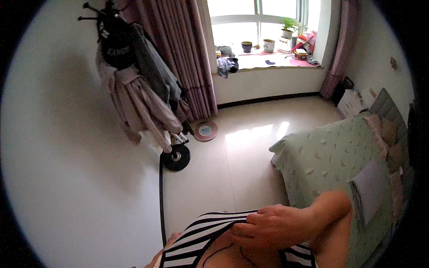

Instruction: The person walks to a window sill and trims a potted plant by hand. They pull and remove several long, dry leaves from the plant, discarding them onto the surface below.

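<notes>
I wear a black-and-white striped top [210,219] with a dark edge along its neckline. My right hand [273,227] is bent across my chest, its fingers curled closed on the neckline and pulling the cloth outward a little. A thin dark cord [219,251] hangs below the neckline. Only a small piece of my left hand or arm [173,239] shows beyond the left side of the top; the cloth hides its fingers.
A bed [321,152] with a pale green cover and a folded grey cloth [371,192] stands at right. At left is a loaded coat rack [147,80] on a round black base [177,157], near a round pink scale-like disc [206,130]. Potted plants line the windowsill [250,62].
</notes>
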Available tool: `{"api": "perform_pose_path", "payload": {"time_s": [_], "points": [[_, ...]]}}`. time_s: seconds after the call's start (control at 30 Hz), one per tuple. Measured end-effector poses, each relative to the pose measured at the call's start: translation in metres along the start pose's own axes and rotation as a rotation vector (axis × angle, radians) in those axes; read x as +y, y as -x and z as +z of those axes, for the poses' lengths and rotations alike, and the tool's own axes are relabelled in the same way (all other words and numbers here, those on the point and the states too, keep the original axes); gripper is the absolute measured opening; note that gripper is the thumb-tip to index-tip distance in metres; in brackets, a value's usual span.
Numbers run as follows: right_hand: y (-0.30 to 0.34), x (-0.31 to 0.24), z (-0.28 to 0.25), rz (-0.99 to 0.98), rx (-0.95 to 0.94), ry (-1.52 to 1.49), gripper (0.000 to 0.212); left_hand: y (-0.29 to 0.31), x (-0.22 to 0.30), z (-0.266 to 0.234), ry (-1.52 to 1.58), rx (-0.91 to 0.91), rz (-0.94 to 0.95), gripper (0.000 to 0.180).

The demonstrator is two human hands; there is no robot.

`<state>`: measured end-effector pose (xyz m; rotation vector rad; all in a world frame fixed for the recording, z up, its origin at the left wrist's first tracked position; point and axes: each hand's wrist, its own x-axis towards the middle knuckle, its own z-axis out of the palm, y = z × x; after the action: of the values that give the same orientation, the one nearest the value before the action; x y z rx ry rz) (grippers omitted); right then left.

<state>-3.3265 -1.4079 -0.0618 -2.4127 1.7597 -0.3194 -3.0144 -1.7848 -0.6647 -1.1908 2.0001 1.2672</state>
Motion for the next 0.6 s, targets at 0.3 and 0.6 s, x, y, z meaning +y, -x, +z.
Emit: {"api": "perform_pose_path", "payload": {"time_s": [0.3,0.6], "points": [[0.076,0.202,0.003,0.776,0.642,-0.586,0.014,-0.145,0.186,-0.092,0.324,0.143,0.157,0.032],[0.310,0.382,0.352,1.462,-0.573,-0.395,0.026,-0.201,0.286,-0.056,-0.010,-0.042,-0.225,0.024]]}}
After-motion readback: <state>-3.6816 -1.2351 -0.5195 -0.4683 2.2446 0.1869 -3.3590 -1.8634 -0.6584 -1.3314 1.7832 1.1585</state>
